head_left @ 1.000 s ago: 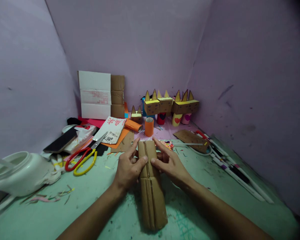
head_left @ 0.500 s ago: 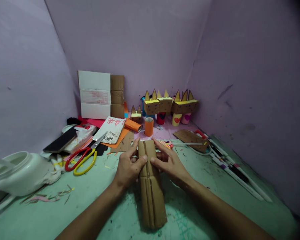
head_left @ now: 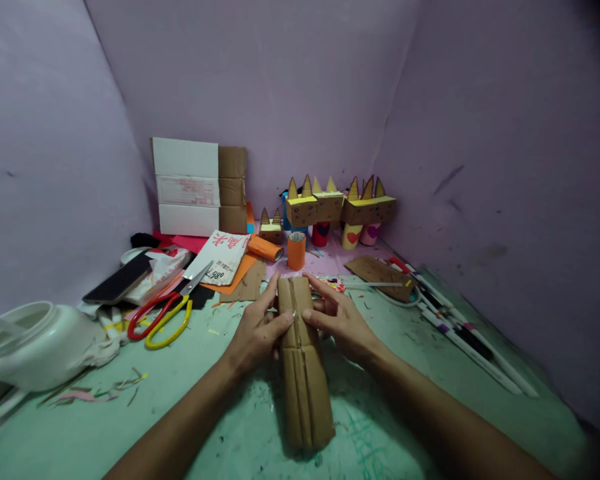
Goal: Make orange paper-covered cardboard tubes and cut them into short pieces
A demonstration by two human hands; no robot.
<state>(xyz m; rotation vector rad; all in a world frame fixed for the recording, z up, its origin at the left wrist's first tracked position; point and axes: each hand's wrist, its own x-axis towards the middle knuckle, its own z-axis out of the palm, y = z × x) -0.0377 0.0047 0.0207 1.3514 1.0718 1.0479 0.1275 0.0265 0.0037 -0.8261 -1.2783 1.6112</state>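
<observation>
A long folded piece of brown cardboard (head_left: 306, 393) lies lengthwise in front of me, with a seam running down its middle and a crease across it. My left hand (head_left: 260, 327) grips its upper left side, thumb on top near the seam. On the opposite side my right hand (head_left: 343, 327) holds it too, thumb pressed on the top face. Some fingers of both hands are hidden beside or beneath the cardboard. Just beyond its far end stands an orange paper-covered tube (head_left: 297, 251).
Scissors (head_left: 173, 303) with red and yellow handles lie left, near a dark phone (head_left: 117, 277) and a white pot (head_left: 45, 340). Cardboard animal figures (head_left: 330, 207) stand at the back. Markers (head_left: 473, 343) lie right. A folded cardboard sheet (head_left: 187, 190) leans on the wall.
Both hands keep their hold on the folded cardboard, almost unmoved. The whole view has shifted very slightly.
</observation>
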